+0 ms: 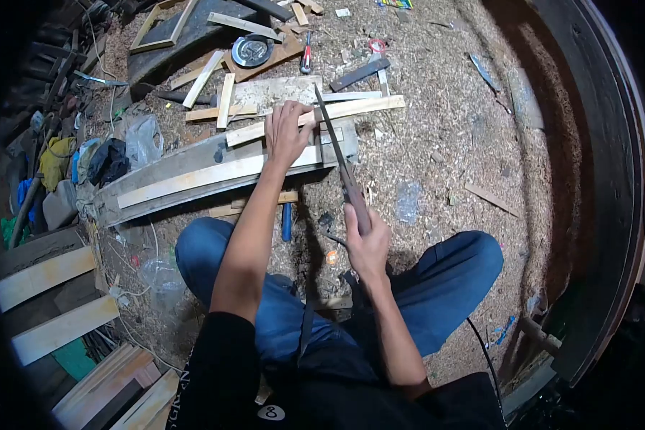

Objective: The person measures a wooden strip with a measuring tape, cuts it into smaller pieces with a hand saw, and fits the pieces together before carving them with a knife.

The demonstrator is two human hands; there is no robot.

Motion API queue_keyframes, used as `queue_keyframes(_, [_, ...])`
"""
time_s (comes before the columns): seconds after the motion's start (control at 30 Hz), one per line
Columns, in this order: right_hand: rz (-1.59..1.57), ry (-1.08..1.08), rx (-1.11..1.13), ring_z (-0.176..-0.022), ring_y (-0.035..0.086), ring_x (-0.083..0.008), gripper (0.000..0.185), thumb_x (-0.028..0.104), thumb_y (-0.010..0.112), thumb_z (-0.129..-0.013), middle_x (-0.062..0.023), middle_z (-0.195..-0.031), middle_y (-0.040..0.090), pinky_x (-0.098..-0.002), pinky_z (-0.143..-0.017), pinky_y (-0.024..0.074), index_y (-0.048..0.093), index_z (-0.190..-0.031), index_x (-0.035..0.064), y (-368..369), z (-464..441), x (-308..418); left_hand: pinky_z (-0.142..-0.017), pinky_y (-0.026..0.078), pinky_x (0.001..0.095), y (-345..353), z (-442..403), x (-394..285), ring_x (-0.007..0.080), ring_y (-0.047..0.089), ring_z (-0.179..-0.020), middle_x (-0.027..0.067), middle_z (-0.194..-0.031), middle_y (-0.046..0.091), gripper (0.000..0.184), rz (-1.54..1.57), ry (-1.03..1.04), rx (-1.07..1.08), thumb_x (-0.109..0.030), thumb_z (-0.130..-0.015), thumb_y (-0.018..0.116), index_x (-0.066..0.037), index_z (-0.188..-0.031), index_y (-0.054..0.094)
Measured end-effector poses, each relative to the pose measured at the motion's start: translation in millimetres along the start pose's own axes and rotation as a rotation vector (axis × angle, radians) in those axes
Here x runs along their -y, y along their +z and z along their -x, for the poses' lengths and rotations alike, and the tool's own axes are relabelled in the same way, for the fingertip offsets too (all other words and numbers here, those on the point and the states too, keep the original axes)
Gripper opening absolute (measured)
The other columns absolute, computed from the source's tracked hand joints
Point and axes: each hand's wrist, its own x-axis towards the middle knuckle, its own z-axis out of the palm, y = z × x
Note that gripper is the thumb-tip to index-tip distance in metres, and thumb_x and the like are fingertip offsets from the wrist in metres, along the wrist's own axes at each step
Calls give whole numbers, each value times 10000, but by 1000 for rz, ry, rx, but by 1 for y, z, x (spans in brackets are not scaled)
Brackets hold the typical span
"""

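Note:
My right hand (368, 242) is wrapped round the brown handle of a hand saw (335, 140), its long dark blade seen nearly edge-on and pointing away from me. Across a pale wooden strip (362, 107) the blade lies just right of my left hand (287, 132). That hand grips the strip from above, thumb toward the saw, and presses it over a thick grey plank (215, 152). A second, longer pale strip (193, 181) rests along the near side of the plank, partly under my left wrist.
Beyond the plank lie short wood offcuts (206, 79), a round metal disc (251, 50), a red-handled screwdriver (306, 54) and a tape roll (377, 46). A blue-handled tool (287, 222) is between my knees. Boards (46, 276) are stacked at left; wood shavings cover the floor.

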Motion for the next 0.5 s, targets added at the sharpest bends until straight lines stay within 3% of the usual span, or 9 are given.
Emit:
queue_keyframes(0.13, [54, -40, 45, -538, 592, -303, 333, 296, 620, -943, -175, -606, 576, -413, -555, 454, 615, -844, -22, 17, -38, 11, -933, 355, 414, 1, -5, -1, 298, 511, -1058, 76, -1058, 568, 274, -63, -8, -7, -201, -808, 700, -112, -1059, 635])
queue_keyframes(0.27, [0, -65, 23, -538, 599, -294, 319, 288, 624, -941, -167, -596, 579, -407, -551, 453, 636, -894, -27, -5, -4, 4, -941, 355, 418, 2, -4, -3, 304, 507, -1038, 88, -1040, 557, 283, -66, -34, -15, -224, -812, 708, -108, -1062, 642])
queue_keyframes(0.33, [-1, 83, 61, -540, 588, -284, 321, 294, 632, -937, -160, -598, 579, -399, -555, 454, 643, -905, -26, -20, 10, 5, -921, 357, 417, 0, -2, -5, 305, 505, -1025, 93, -1024, 553, 284, -61, -34, -12, -232, -816, 710, -108, -1063, 644])
queue_keyframes(0.5, [65, -35, 79, -514, 566, -263, 318, 285, 646, -931, -165, -587, 559, -387, -528, 438, 635, -870, -26, 9, -44, 5, -846, 367, 396, 1, -2, -1, 270, 507, -988, 65, -985, 542, 283, -80, 33, -17, -228, -798, 732, -126, -1048, 648])
